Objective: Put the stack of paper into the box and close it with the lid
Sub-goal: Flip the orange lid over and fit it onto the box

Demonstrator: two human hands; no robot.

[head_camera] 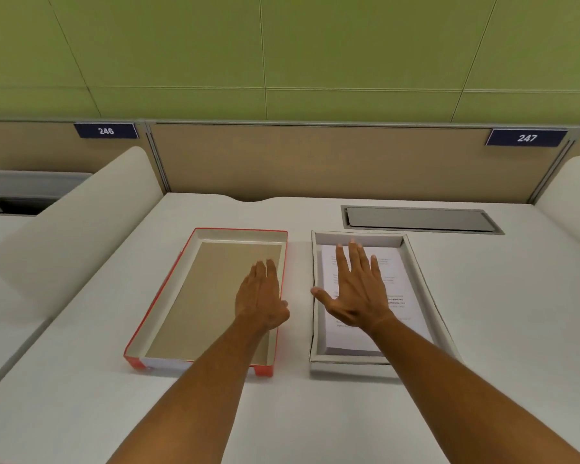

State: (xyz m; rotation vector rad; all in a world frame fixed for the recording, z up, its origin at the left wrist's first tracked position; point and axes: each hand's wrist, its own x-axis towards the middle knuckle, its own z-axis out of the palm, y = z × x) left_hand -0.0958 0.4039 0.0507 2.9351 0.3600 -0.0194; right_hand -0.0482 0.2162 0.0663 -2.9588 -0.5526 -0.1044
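Note:
A white box (426,283) lies open on the desk at right, with a stack of printed paper (402,289) flat inside it. My right hand (355,289) is spread flat over the paper, fingers apart. To the left lies the red-edged lid (168,296), turned inside up, its tan inner face showing. My left hand (260,296) hovers over the lid's right side, near its right wall, fingers together and extended, holding nothing that I can see.
Both pieces lie side by side on a white desk (298,413). A grey cable hatch (419,219) is set into the desk behind the box. A tan partition (315,159) stands at the back, and white curved dividers (81,226) flank the desk.

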